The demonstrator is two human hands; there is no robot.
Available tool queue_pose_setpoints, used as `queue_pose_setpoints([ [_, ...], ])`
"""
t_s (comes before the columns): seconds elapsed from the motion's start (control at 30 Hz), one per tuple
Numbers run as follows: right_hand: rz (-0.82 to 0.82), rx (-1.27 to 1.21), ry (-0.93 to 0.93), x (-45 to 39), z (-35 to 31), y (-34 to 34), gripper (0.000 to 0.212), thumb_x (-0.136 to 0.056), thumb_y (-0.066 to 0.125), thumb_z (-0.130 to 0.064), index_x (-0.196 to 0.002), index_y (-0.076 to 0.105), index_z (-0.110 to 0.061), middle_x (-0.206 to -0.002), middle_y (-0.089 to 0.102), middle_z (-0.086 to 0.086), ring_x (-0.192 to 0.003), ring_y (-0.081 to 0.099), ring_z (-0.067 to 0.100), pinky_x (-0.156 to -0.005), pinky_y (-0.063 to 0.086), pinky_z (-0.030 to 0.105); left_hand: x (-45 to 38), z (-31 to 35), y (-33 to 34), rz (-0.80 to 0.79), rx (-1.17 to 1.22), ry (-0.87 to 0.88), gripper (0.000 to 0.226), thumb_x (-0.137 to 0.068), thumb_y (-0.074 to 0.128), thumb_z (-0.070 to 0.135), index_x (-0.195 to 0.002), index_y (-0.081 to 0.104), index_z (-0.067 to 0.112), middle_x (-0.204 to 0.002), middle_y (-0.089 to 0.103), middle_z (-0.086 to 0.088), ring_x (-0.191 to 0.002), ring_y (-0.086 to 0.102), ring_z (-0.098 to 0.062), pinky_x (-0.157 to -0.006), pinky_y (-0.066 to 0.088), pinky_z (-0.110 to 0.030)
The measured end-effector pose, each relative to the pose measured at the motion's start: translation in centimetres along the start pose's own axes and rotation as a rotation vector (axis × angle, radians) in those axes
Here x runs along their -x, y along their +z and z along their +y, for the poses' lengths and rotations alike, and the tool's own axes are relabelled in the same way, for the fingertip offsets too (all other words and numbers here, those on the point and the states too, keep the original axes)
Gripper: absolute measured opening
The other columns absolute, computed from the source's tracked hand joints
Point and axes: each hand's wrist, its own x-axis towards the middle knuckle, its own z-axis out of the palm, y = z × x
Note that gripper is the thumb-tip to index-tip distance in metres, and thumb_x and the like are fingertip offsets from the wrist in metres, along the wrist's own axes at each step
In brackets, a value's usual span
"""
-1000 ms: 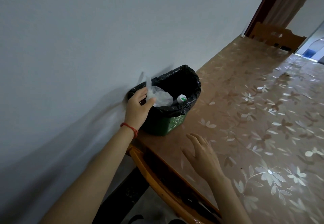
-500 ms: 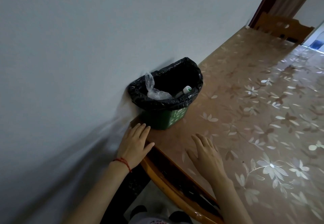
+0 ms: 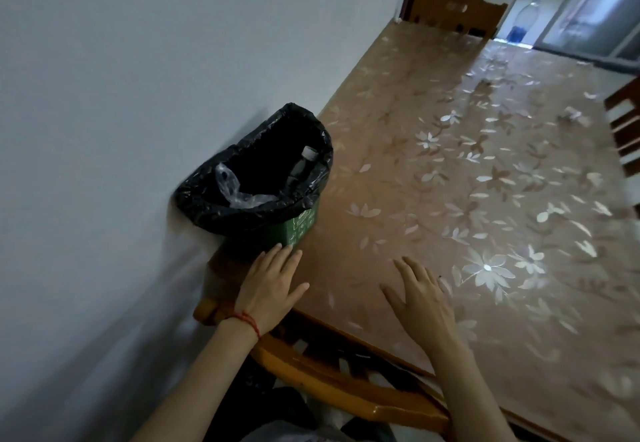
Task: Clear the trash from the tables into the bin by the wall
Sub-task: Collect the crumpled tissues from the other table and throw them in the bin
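Note:
A small green bin (image 3: 300, 224) lined with a black bag (image 3: 207, 199) stands on the table against the wall. Inside it lie a clear plastic bag (image 3: 231, 189) and a bottle with a white cap (image 3: 304, 161). My left hand (image 3: 269, 287) lies flat on the table corner just in front of the bin, fingers straight, holding nothing. My right hand (image 3: 420, 298) rests flat on the table to its right, also empty. A small crumpled white scrap (image 3: 573, 117) lies on the table far right.
The table (image 3: 450, 171) has a brown floral cover and runs along the grey wall (image 3: 138, 78). A wooden chair back (image 3: 346, 382) is below my hands. Another chair (image 3: 453, 12) stands at the far end, a third (image 3: 625, 123) at the right edge.
My left hand let go of the clear plastic bag into the bin, then drew back and settled flat on the table corner. My right hand stayed flat. The view swung right.

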Motion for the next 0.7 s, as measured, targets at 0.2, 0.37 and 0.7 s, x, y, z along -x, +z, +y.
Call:
queue_pose_setpoints([
  [0.2, 0.069, -0.026, 0.270, 3.9, 0.9, -1.0, 0.054, -0.091, 0.048, -0.042, -0.135, 0.041, -0.012, -0.142, 0.042, 0.009, -0.130, 0.040, 0.023, -0.103, 0.037, 0.039, -3.1, 2.1, -0.3, -0.051, -0.020, 0.257, 0.061, -0.092, 0.040, 0.044, -0.143, 0.026, 0.014, -0.152, 0.027, -0.007, -0.142, 0.018, -0.023, -0.115, 0.013, -0.037],
  [0.37, 0.160, 0.006, 0.493, 8.1, 1.7, -1.2, 0.052, -0.090, 0.048, -0.043, -0.126, 0.051, -0.006, -0.127, 0.057, 0.015, -0.116, 0.055, 0.027, -0.095, 0.046, 0.040, -4.9, 4.6, 0.4, -0.094, -0.122, 0.491, 0.056, -0.085, 0.053, 0.043, -0.130, 0.049, 0.010, -0.133, 0.054, -0.012, -0.126, 0.047, -0.029, -0.103, 0.038, -0.045],
  [0.7, 0.398, -0.004, 0.984, 21.2, 3.3, -1.6, 0.050, -0.085, 0.054, -0.040, -0.118, 0.058, -0.002, -0.118, 0.062, 0.018, -0.107, 0.059, 0.035, -0.087, 0.048, 0.046, -4.4, 15.6, 3.1, -0.141, -0.206, 0.973, 0.060, -0.081, 0.032, 0.048, -0.115, 0.061, 0.008, -0.114, 0.066, -0.011, -0.108, 0.062, -0.027, -0.087, 0.053, -0.043],
])
